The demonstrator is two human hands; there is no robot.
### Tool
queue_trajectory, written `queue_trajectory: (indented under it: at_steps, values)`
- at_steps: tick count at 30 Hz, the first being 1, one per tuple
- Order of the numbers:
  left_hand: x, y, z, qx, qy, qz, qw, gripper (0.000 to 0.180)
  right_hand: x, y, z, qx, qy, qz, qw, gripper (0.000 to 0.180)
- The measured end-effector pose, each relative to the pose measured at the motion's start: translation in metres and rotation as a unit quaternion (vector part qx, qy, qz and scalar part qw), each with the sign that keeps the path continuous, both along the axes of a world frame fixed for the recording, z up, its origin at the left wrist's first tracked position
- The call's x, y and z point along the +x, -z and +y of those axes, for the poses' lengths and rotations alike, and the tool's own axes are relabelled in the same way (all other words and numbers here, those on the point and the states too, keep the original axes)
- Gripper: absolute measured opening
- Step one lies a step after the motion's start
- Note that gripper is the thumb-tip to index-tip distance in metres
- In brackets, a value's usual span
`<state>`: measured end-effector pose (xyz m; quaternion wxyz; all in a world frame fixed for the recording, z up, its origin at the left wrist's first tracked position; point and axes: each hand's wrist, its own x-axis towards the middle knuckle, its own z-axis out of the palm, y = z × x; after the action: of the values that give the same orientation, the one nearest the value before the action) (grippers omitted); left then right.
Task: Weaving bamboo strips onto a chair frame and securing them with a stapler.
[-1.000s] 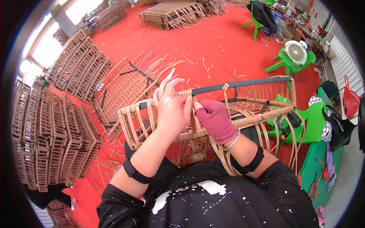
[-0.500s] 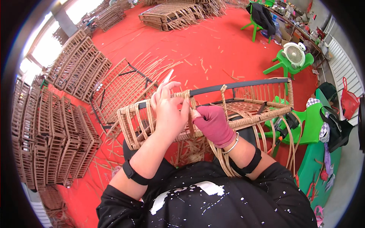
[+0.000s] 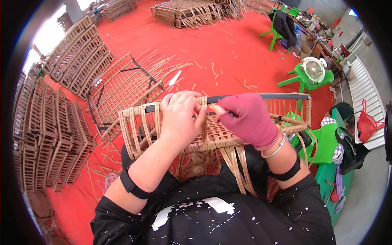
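A woven rattan basket [image 3: 222, 143] rests across my lap, with a black bar [image 3: 281, 96] along its far upper edge. My left hand [image 3: 181, 116] is closed on that upper edge, fingers over the far side and thumb toward me, beside a wrapped band of rattan. Just right of it, my right hand [image 3: 251, 118], in a dark pink glove, is closed in a pinch by the bar, seemingly on a rattan strand whose end the glove mostly hides. Long loose strands [image 3: 239, 167] hang from the basket's near edge over my legs.
Stacked woven frames [image 3: 53, 134] stand at the left. One flat woven frame [image 3: 122, 92] lies on the red floor [image 3: 196, 53] among scattered strips. To the right are a white fan [image 3: 313, 70] on a green stool, a green chair [image 3: 324, 143] and a red bag [image 3: 369, 122].
My right hand has moved up and right, away from my left hand. An upright loose strand right of it no longer shows. The left hand's fingers have curled lower over the edge.
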<state>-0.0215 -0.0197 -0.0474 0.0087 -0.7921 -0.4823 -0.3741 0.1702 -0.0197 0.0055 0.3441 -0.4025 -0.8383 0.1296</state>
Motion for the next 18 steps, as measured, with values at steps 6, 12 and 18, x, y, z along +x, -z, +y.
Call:
queue_trajectory:
  at_steps: [6, 12, 18]
  values:
    - [0.001, -0.012, -0.001, -0.090, -0.013, -0.049, 0.995, 0.032, -0.009, -0.017, 0.064, 0.040, -0.014, -0.047, 0.998, 0.024]
    - [0.003, -0.018, 0.002, -0.085, -0.021, 0.038, 0.995, 0.039, -0.017, 0.011, 0.120, -0.099, 0.022, -0.217, 0.971, 0.038]
    - [0.005, -0.028, 0.012, -0.114, 0.015, 0.056, 0.992, 0.028, -0.022, 0.042, 0.143, -0.222, -0.071, -0.295, 0.927, 0.042]
